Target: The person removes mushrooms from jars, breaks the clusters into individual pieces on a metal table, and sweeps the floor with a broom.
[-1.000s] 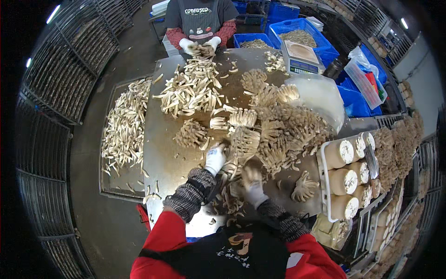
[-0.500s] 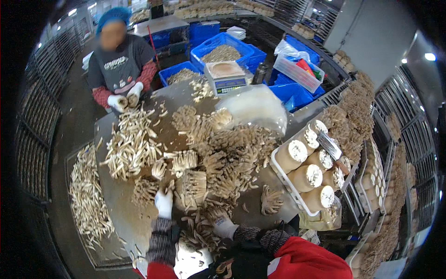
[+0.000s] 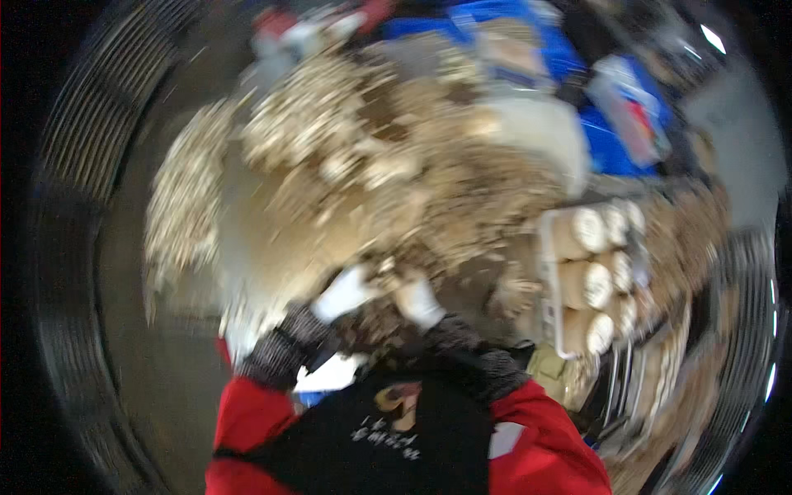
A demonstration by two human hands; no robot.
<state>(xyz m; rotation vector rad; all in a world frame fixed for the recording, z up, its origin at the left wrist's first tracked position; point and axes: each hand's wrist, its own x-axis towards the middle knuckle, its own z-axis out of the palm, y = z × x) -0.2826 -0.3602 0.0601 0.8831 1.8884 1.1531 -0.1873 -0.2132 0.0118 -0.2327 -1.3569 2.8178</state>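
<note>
Motion blurs the whole view. My left hand (image 3: 346,293) and my right hand (image 3: 419,300), both in white gloves, meet at the near side of the metal table. Between them is a small brown mushroom cluster (image 3: 386,271) with a pale patch, and the fingers of both hands look closed on it, though their outlines are smeared. Loose dark mushrooms (image 3: 375,326) lie just below my hands. Beyond them spreads a large heap of brown mushroom clusters (image 3: 487,194). Pale trimmed mushroom stems (image 3: 309,111) are piled at the far left of the table.
A white crate (image 3: 548,280) of mushroom bottles (image 3: 577,285) stands to the right. More pale stems (image 3: 188,194) lie beyond the table's left edge. Clear plastic sheeting (image 3: 540,132), a scale (image 3: 516,62) and blue crates (image 3: 606,142) sit farther off. A co-worker's gloved hands (image 3: 322,29) show at the far side.
My view has swung downward and left. My left hand has left the cluster on the left and come beside my right hand; a mushroom cluster is now between them.
</note>
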